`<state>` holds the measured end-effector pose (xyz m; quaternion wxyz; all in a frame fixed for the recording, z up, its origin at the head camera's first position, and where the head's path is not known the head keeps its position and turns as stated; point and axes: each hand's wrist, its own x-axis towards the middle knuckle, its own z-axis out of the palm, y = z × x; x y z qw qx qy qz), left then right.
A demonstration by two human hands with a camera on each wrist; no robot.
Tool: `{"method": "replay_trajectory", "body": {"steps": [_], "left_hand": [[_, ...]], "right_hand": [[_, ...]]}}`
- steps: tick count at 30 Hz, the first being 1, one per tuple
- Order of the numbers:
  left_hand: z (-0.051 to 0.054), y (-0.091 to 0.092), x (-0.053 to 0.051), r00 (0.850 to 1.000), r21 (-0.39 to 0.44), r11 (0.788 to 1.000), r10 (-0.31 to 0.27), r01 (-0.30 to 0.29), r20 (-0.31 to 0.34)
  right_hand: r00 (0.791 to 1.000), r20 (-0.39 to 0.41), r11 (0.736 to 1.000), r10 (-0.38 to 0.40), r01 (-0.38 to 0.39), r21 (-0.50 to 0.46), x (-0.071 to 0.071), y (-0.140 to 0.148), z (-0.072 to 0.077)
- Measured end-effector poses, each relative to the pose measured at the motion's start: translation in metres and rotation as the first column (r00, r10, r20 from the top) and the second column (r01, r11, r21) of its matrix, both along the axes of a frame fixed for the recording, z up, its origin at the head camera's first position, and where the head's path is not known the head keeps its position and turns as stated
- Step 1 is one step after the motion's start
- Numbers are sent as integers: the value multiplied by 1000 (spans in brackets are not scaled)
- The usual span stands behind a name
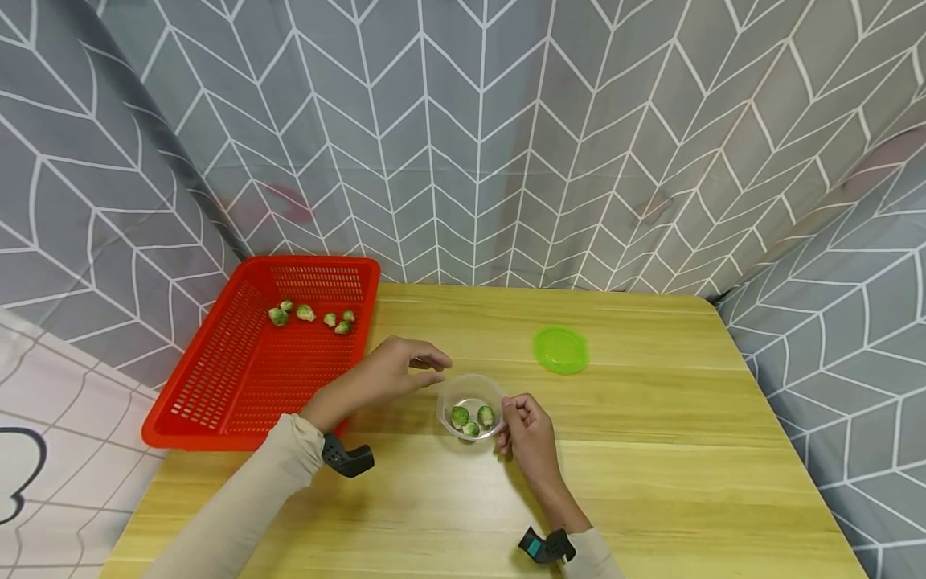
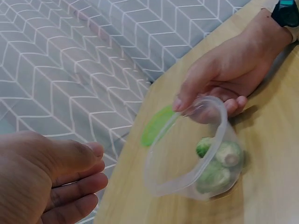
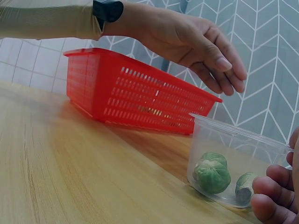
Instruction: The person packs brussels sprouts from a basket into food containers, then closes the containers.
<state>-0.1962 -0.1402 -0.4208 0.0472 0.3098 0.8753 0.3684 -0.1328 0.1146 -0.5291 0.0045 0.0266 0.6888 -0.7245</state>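
A clear round plastic container (image 1: 470, 386) stands on the table with three Brussels sprouts (image 3: 212, 172) lying at its bottom. My right hand (image 1: 531, 438) holds the rim on the right side, thumb on top and the other fingers curled against the outer wall. Just past the container's left edge, my left hand (image 1: 394, 368) hovers with relaxed fingers and nothing between them. In the left wrist view the left fingers (image 2: 77, 186) are apart from the container.
To the left stands a red slotted basket (image 1: 217, 442), with several loose sprouts (image 1: 305, 312) near its far end. A green lid (image 1: 561, 350) lies behind and right of the container on the wooden table (image 1: 665, 450). Patterned curtains (image 1: 477, 145) border the table's back.
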Motion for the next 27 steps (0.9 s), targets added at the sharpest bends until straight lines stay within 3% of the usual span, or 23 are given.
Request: {"method": "replay_trajectory", "body": {"steps": [12, 15, 27], "left_hand": [[10, -21, -2, 993, 32, 995, 91, -93, 74], [12, -27, -2, 990, 25, 992, 123, -125, 66], [18, -57, -3, 966, 27, 968, 246, -249, 84]], "right_hand": [[1000, 2, 1000, 0, 0, -9, 0, 1, 0], [1000, 2, 1000, 1, -1, -7, 0, 0, 0], [1000, 4, 1000, 1, -1, -8, 0, 0, 1]]}}
